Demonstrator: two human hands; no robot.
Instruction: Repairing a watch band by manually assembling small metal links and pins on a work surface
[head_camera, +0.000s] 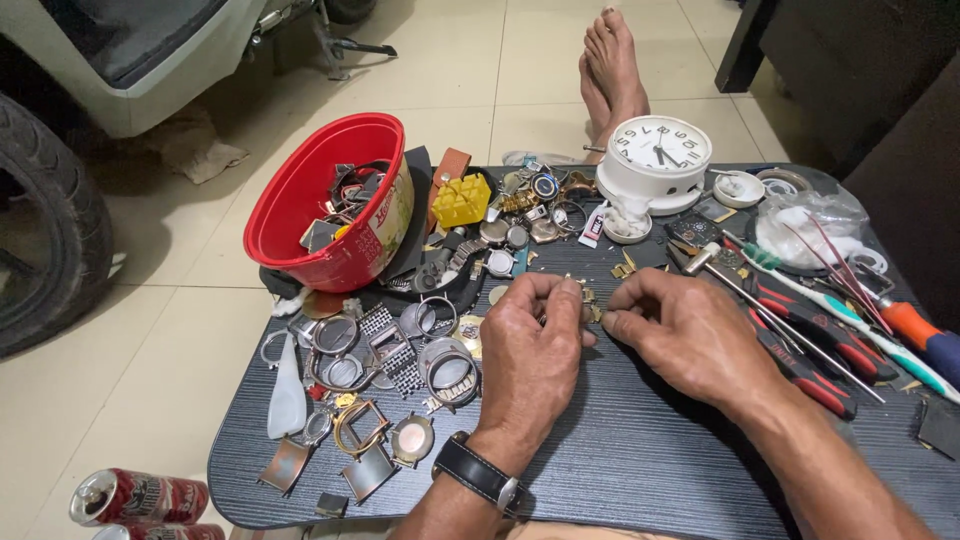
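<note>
Over the dark wood-grain tabletop, left hand and right hand together pinched a small gold-coloured metal part, possibly a band link. A slip could have lost it among scattered silver watch cases.

On table: bowl far left w/ watch parts in it; watch cases in front of it, left of left hand. Clock behind right hand; screwdrivers to the right. Can on floor, near left.
</note>
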